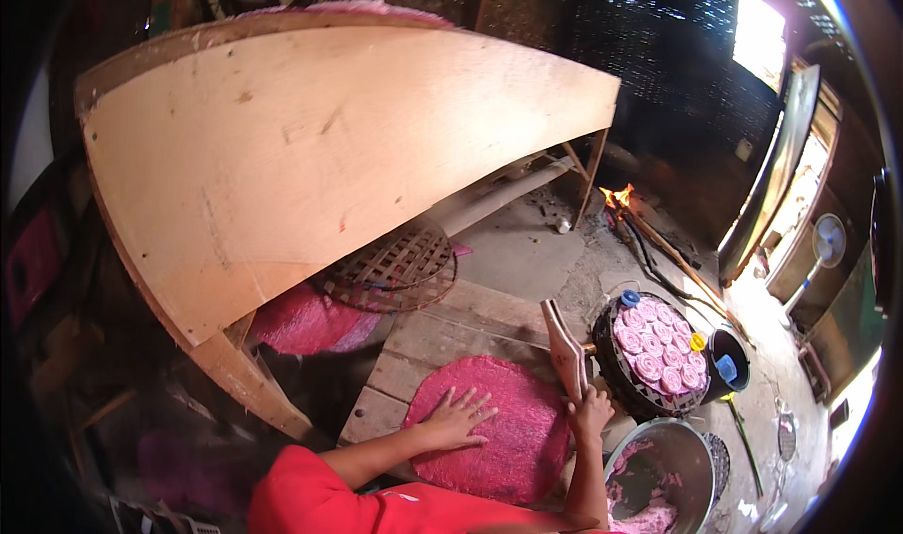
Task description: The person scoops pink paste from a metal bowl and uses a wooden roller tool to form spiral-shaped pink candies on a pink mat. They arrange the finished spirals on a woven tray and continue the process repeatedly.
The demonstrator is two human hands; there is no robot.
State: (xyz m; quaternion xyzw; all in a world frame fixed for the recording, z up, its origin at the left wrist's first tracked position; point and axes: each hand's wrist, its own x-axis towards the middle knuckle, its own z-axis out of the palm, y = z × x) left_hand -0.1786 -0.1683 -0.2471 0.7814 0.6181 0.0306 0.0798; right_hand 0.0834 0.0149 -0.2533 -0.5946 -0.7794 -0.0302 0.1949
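A large round pink sheet (pixel 508 440), thin and textured, lies over low wooden planks in front of me. Spread flat near its upper left part is my left hand (pixel 458 419), fingers apart and holding nothing. At the sheet's right edge my right hand (pixel 589 412) is closed round the handle of a flat wooden paddle (pixel 565 350), whose blade points up and away from me. To the right of that hand stands a metal basin (pixel 697 449) with pink dough-like stuff (pixel 651 517) clinging inside.
A big pale board (pixel 310 158) slants across the left. A woven basket lid (pixel 400 266) lies below it. Rolled pink spirals (pixel 649 353) fill a round dark basket beside a black bucket (pixel 728 358). Burning sticks (pixel 618 198) lie on the floor behind; a fan (pixel 828 240) stands right.
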